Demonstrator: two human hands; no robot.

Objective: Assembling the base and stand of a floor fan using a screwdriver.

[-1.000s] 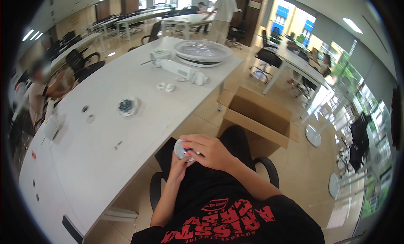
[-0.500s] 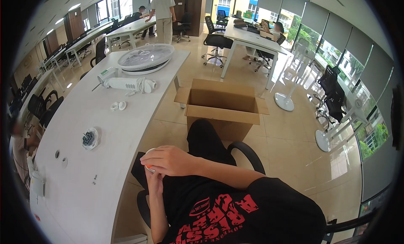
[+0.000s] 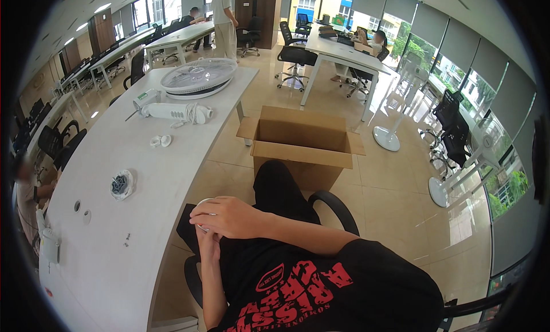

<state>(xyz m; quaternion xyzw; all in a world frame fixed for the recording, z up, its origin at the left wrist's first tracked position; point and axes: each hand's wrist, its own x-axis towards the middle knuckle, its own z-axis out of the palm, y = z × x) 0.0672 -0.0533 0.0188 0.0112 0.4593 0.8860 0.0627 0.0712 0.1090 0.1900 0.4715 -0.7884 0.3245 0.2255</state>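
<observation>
In front of my lap both hands are closed around a small round white piece (image 3: pixel 205 201), of which only a bit of pale edge shows. My right hand (image 3: pixel 234 218) lies over the top of it, fingers bent across. From below, my left hand (image 3: pixel 208 245) grips it, its fingers partly hidden under the right. On the white table (image 3: pixel 154 217) beside me lie a grey ribbed part in clear wrapping (image 3: pixel 121 185), two small white round pieces (image 3: pixel 161 140) and several tiny screws (image 3: pixel 127 240).
Farther along the table are a white fan body with a coiled cord (image 3: pixel 172 111) and a round fan grille (image 3: pixel 197 79). An open cardboard box (image 3: pixel 303 154) stands on the floor past my knee. Assembled white fans (image 3: pixel 387 138) stand at right. A person (image 3: pixel 224 22) stands at the back.
My hands have turned the piece a little, so the orange patch seen on it before is hidden. The person standing at the back has shifted slightly right.
</observation>
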